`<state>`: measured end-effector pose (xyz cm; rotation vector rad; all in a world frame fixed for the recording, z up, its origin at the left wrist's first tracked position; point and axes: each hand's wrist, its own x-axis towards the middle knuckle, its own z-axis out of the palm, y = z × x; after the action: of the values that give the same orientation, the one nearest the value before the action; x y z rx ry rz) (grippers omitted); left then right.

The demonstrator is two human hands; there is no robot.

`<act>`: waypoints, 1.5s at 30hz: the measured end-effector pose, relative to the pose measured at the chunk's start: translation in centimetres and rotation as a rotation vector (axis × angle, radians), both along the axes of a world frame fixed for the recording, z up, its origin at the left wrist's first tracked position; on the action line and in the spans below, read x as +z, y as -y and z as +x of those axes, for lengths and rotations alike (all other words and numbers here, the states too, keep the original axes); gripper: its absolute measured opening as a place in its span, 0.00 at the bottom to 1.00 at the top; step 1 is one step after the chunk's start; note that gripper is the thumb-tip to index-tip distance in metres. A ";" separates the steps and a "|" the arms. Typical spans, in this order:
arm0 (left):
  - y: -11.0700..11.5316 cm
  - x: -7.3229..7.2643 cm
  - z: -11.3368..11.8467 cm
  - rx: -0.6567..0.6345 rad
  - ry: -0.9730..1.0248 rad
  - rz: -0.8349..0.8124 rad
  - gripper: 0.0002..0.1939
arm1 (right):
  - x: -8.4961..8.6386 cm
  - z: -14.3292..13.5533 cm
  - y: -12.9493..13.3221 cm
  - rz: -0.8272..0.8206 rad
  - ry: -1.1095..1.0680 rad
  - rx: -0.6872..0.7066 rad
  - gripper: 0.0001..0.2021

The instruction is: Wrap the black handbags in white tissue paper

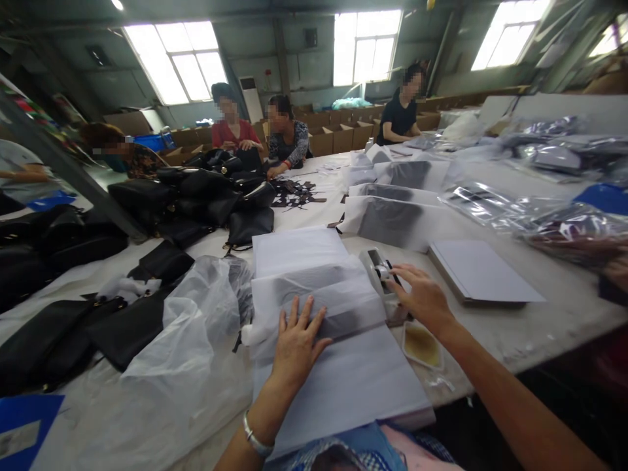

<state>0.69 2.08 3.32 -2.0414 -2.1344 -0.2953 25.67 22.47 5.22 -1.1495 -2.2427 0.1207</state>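
Observation:
My left hand lies flat with fingers spread on a dark bag wrapped in thin white tissue paper. The wrapped bag rests on a stack of white paper sheets. To its right, my right hand reaches over a tape dispenser, thumb and fingertips drawn together at its top. Whether a strip of tape is between them is too small to tell. A small dish with a yellowish bottom stands just below the dispenser.
Black bags are heaped at the left, beside a crumpled clear plastic bag. Tissue-wrapped bags stand ahead. A stack of white boards and plastic-packed items lie to the right. Several people work across the table.

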 end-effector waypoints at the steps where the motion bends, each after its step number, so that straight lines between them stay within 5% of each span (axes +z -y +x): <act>1: 0.0 -0.1 0.0 -0.001 0.000 0.004 0.31 | -0.6 1.3 0.2 -0.019 -0.047 -0.033 0.14; 5: -0.1 -0.4 0.1 0.003 -0.008 0.005 0.31 | -2.7 4.0 1.6 -0.279 -0.160 -0.157 0.15; 11: 0.1 -0.5 0.1 -0.005 -0.024 0.008 0.31 | -2.7 2.0 2.0 -0.668 -0.428 -0.220 0.17; 16: 0.2 -0.7 0.0 0.001 -0.007 0.008 0.31 | -1.9 0.7 2.8 -0.661 -0.701 -0.196 0.18; 23: 0.2 -0.5 0.1 0.008 0.012 -0.001 0.31 | -1.0 2.8 8.0 -0.539 -0.798 -0.228 0.14; 27: 0.1 -0.6 0.0 0.001 0.011 0.000 0.31 | -1.7 4.1 9.4 -0.743 -0.774 -0.253 0.19; 32: 0.1 -0.6 0.0 0.003 -0.004 -0.003 0.31 | -3.2 5.2 8.3 -0.927 -0.771 -0.247 0.21; 35: 0.1 -0.5 0.0 0.002 -0.014 -0.010 0.31 | -3.8 6.1 6.6 -0.834 -0.573 -0.230 0.20; 39: 0.1 -0.3 0.0 0.003 -0.022 -0.012 0.31 | -3.4 7.8 4.7 -0.452 -0.166 -0.168 0.13; 45: 0.0 -0.8 -0.1 -0.012 -0.005 0.009 0.31 | 1.2 10.1 3.3 -0.069 0.250 0.141 0.16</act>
<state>0.54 2.10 2.54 -2.0481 -2.1146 -0.3005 35.74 19.16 6.41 -1.0914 -2.5594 0.1170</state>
